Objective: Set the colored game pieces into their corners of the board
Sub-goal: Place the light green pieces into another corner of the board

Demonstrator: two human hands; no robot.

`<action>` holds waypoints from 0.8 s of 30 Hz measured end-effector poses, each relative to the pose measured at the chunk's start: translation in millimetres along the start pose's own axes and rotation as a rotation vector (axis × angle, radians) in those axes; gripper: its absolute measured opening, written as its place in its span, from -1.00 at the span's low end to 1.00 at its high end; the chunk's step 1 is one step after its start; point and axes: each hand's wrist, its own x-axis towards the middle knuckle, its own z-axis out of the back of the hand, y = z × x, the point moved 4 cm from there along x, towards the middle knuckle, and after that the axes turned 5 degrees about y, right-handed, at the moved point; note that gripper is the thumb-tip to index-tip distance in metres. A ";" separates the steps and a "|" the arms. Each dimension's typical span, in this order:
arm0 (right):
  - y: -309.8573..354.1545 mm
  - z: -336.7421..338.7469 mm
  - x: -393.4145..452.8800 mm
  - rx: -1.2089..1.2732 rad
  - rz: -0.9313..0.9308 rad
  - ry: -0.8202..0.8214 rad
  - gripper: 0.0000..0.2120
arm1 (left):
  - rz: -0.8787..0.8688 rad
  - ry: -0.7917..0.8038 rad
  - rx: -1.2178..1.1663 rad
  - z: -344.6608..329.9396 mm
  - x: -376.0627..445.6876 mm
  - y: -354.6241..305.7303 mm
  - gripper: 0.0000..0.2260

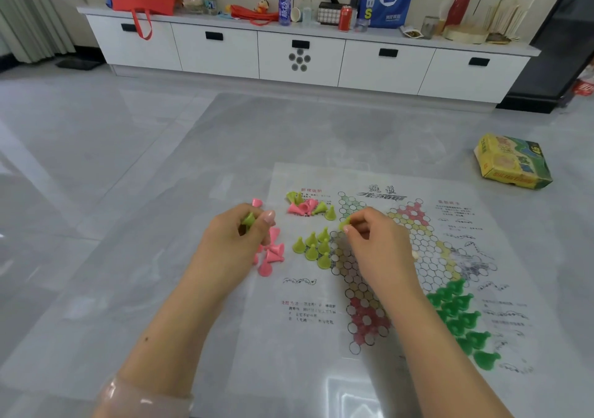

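Filling the yellow corner is the step in hand, I judge. Nearest on the board [379, 382], dark green pieces [463, 318] fill one corner. Beyond them, the right hand [373, 240] pinches a yellow piece [345, 223]; set it upright on a free circle beside the yellow row [316, 247]. The left hand [236, 237], off the board's left edge, is closed on another [249, 219], above loose pink pieces [271, 253]. Farthest lies a mixed heap [307, 207].

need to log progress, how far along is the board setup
Done: the dark green pieces fill their corner. In hand: the left hand and right hand each hold a yellow-green piece. Left: the loose yellow-green pieces and pink pieces beside the board.
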 end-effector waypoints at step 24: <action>-1.2 -21.0 6.3 -0.206 0.017 -0.024 -0.92 | 0.002 0.036 -0.079 3.9 4.1 5.0 -0.83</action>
